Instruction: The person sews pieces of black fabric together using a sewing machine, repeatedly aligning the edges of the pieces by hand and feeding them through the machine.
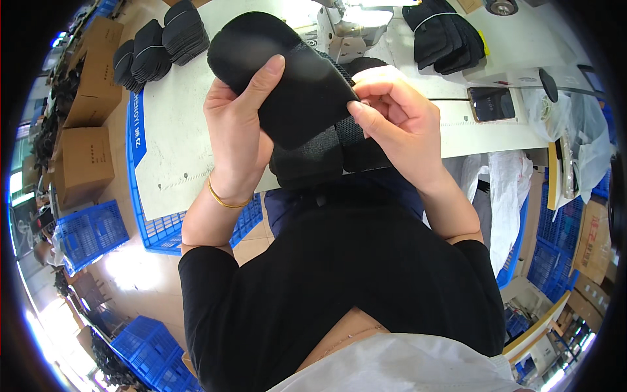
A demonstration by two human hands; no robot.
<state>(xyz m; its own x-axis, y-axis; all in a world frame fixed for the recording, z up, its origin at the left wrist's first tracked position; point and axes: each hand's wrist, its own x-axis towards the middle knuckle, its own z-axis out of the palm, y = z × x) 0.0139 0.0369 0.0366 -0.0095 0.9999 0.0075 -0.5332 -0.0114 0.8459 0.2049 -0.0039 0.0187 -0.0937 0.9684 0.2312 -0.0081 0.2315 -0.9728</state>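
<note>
A flat black fabric piece with a rounded far end is held up over the table's near edge. My left hand grips its left side, the thumb lying on top and the fingers underneath. At its right corner, my right hand pinches the edge between thumb and forefinger. Below it, more dark fabric pieces lie at the table edge by my lap, partly covered by the held piece. Just beyond my hands stands what looks like a sewing machine, partly hidden.
Tied bundles of black pieces stand at the far left of the white table; another bundle lies at the far right. A phone rests right. Blue crates and cardboard boxes stand left.
</note>
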